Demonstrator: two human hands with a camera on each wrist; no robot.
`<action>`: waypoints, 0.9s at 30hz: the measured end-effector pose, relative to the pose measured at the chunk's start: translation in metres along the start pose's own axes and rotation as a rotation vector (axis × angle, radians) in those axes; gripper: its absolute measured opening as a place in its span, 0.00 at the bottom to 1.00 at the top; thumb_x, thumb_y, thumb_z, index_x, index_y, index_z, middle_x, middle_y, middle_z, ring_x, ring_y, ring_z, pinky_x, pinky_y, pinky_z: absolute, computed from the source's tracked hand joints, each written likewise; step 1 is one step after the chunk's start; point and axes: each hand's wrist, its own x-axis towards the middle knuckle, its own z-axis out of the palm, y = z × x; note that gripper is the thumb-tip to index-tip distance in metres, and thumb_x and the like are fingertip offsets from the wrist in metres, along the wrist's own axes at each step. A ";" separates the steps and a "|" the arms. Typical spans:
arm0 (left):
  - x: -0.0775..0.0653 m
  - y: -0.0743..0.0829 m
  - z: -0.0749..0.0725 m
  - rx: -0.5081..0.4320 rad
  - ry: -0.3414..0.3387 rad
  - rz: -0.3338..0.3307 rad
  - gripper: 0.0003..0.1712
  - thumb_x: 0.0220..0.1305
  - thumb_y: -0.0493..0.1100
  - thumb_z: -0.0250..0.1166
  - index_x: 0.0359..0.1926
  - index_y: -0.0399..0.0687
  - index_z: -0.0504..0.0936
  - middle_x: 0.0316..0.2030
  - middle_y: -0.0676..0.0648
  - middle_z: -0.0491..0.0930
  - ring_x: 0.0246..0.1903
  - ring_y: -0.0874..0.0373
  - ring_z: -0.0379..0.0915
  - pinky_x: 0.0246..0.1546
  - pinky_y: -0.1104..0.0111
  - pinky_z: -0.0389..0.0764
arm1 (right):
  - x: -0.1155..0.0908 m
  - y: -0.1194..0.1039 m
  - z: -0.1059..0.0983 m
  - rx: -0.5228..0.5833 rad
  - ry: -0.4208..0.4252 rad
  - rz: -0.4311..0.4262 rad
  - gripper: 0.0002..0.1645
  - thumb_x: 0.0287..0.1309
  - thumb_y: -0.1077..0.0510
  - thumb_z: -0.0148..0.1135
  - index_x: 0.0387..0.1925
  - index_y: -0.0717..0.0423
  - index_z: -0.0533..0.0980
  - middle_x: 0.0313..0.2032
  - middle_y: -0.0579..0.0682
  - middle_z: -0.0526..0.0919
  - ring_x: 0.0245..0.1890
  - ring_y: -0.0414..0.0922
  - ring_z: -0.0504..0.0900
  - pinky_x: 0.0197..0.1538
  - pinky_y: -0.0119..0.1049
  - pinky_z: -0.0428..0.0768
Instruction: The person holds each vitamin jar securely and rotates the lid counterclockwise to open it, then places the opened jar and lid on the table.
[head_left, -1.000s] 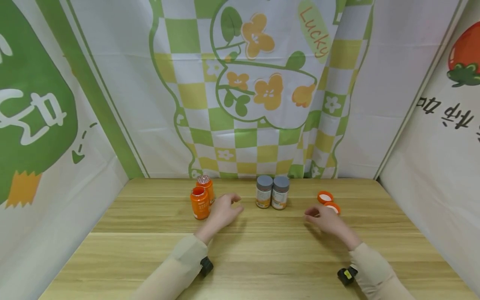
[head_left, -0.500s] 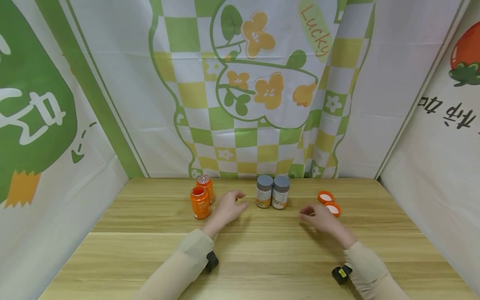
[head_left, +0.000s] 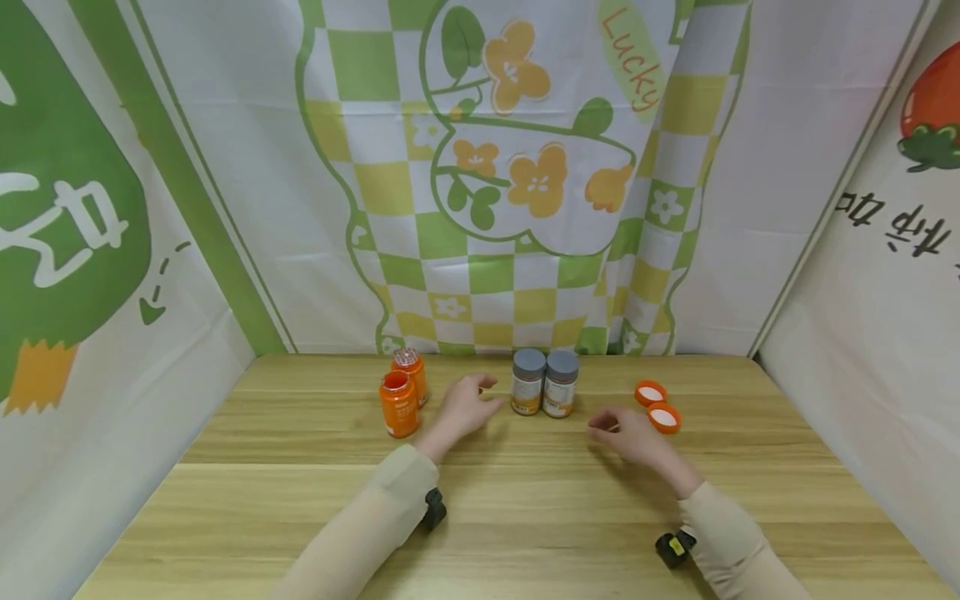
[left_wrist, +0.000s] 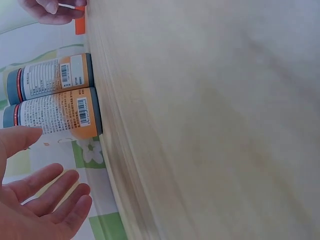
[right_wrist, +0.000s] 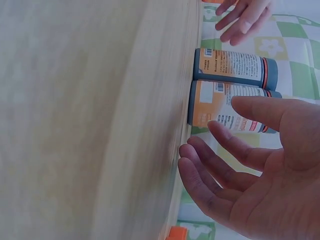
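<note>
Two supplement bottles with grey lids stand side by side at the table's back: the left bottle [head_left: 528, 383] and the right bottle [head_left: 561, 385]. Just left of them hovers my left hand [head_left: 467, 406], its thumb and fingers apart and holding nothing. To their right and a little nearer is my right hand [head_left: 630, 433], fingers loosely bent around empty space. In the left wrist view the labels and barcodes of both bottles [left_wrist: 57, 112] face the camera. My right palm [right_wrist: 260, 175] shows in the right wrist view, apart from the bottles.
Left of my left hand stand two orange jars without lids, the front jar [head_left: 399, 406] partly covering the rear jar [head_left: 411, 371]. Two orange caps lie with white insides up, the far cap [head_left: 650, 393] and the near cap [head_left: 664, 417]. A checked curtain [head_left: 487, 292] hangs behind the table.
My left hand has moved right, away from the orange jars and closer to the grey-lidded bottles. The right hand has moved left, away from the orange caps.
</note>
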 end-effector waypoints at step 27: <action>0.025 0.005 0.029 -0.136 -0.032 0.000 0.27 0.51 0.49 0.72 0.50 0.42 0.78 0.48 0.41 0.80 0.50 0.47 0.75 0.50 0.55 0.75 | 0.000 -0.009 0.008 0.006 -0.013 0.004 0.13 0.60 0.53 0.60 0.42 0.56 0.78 0.40 0.50 0.83 0.42 0.49 0.82 0.45 0.43 0.79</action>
